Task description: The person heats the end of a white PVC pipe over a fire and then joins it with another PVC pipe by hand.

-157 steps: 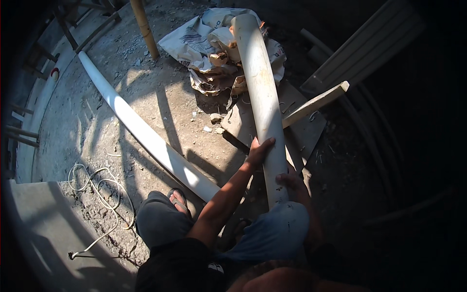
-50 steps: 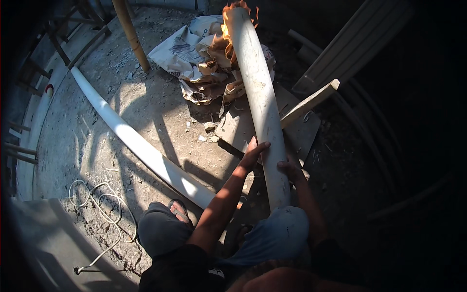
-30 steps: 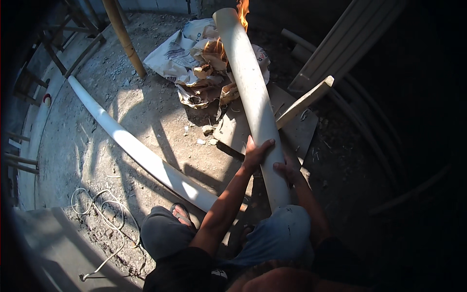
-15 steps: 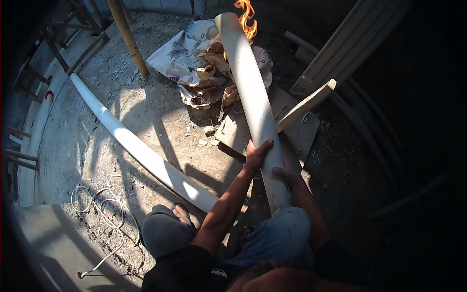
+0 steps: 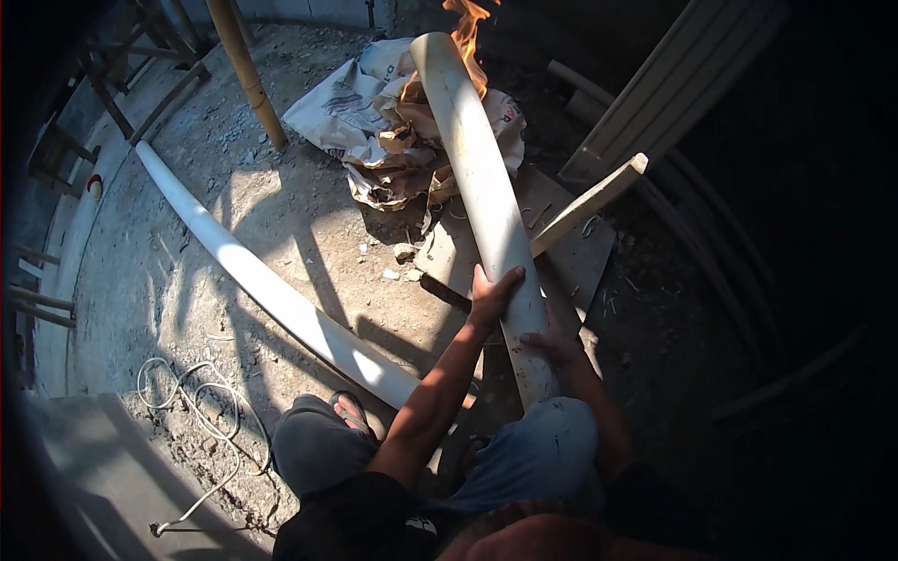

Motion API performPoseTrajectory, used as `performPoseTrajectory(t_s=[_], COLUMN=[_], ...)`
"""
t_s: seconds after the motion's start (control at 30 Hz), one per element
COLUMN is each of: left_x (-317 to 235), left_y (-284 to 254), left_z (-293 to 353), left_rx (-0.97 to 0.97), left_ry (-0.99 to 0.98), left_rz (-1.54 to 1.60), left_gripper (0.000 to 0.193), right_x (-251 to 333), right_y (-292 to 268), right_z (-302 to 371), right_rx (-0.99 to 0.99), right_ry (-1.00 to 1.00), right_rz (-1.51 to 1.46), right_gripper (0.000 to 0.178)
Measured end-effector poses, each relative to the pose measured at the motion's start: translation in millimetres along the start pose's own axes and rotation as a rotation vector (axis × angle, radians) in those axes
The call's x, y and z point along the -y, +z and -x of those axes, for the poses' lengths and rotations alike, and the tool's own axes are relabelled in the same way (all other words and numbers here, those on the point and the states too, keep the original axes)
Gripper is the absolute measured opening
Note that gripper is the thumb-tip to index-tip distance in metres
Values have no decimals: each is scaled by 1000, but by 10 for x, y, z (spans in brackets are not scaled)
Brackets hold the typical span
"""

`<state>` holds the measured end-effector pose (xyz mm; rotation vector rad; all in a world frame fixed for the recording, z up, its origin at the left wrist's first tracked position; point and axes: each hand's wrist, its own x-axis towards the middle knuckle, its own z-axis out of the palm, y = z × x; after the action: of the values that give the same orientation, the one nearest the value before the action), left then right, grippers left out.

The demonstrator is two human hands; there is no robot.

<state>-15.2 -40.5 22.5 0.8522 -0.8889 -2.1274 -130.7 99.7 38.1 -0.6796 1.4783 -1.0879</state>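
Observation:
A thick pale plastic pipe (image 5: 486, 192) slants up and away from my knee, its far end over a burning heap of crumpled paper sacks (image 5: 383, 140). Orange flames (image 5: 468, 47) rise behind that end, at its right side. My left hand (image 5: 494, 297) grips the pipe from the left, thumb across its top. Lower down, my right hand (image 5: 554, 344) is closed round the right side, with its fingers partly hidden beneath. The near end of the pipe lies against my right knee (image 5: 543, 449).
Another long white pipe (image 5: 271, 280) lies on the dirt floor to my left. A bamboo pole (image 5: 245, 75) stands beyond it. Loose white cord (image 5: 220, 411) is at lower left. A wooden board (image 5: 594, 201) and ribbed panels (image 5: 678, 89) are on the right.
The pipe's far end has dipped slightly toward me, and the flames have changed shape. My right hand has shifted a little along with the pipe; my left hand stays in place.

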Motion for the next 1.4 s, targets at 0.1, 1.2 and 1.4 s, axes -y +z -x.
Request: performPoseTrajectory(t_s=[0.1,1.2,1.4], left_x=[87,179,53], left_y=[-17,-146,10], left_z=[85,-228,-47], left_rx=[-32,291,34], left_ry=[17,-138,-38], left_rz=[-44,177,-145], left_gripper=[65,71,74], right_x=[-112,-156,-14], right_y=[4,-437,-8], right_z=[21,-77,18], right_rx=[-73,207,-149], right_ry=[4,254,-56], right_rz=[141,-224,258], right_gripper=[93,96,99])
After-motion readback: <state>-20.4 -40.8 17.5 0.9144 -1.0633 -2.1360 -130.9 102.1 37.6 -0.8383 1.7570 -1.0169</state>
